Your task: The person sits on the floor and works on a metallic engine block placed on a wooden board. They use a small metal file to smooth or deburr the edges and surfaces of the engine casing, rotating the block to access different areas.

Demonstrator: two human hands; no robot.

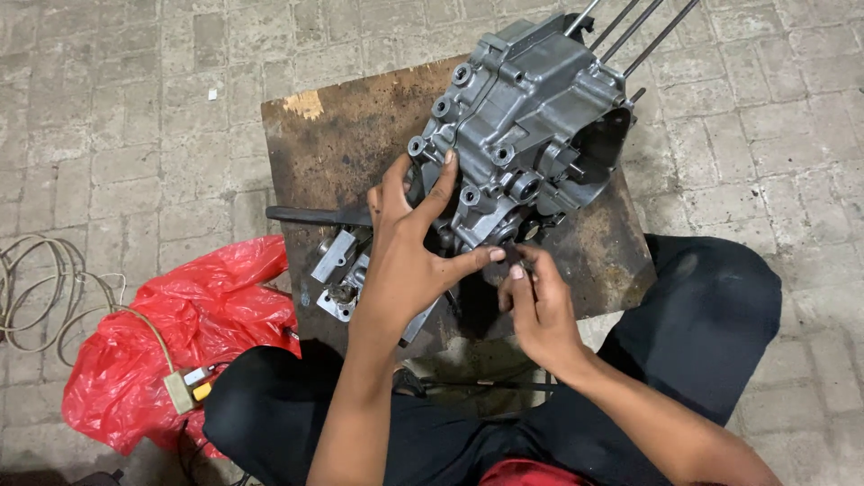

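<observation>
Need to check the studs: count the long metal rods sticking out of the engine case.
3: long rods side by side, rising from the top of the grey engine case toward the upper right edge. More may be hidden behind it.

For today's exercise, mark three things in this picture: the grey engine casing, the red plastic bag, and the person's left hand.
grey engine casing (531,108): head view, on its ribbed upper face.
red plastic bag (202,315): head view, on its crumpled middle.
left hand (409,256): head view, on the back of the hand.
</observation>
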